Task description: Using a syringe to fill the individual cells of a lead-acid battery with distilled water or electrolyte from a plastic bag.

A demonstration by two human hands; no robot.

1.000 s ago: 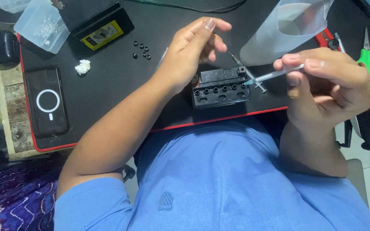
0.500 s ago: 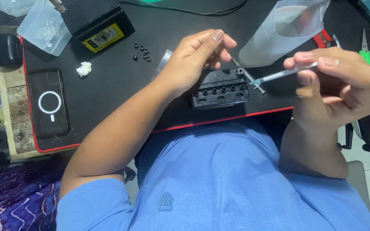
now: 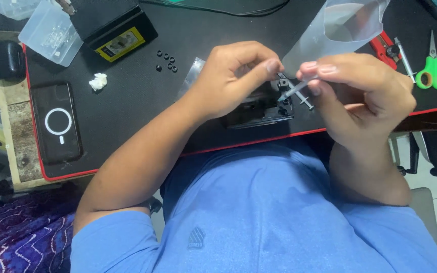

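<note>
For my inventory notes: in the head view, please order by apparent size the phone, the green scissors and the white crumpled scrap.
1. Phone, clearly the largest.
2. Green scissors.
3. White crumpled scrap, the smallest.

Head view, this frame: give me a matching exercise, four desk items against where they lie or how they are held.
Things:
1. green-handled scissors
2. phone
3. small black rings
4. syringe

Places or states:
A. pinched in the right hand, tip pointing at the black part
B. flat near the left edge of the mat
C. loose on the mat beside the black box
D. lying at the far right of the mat

Pairs: 1-D, 2-B, 3-C, 4-A
</note>
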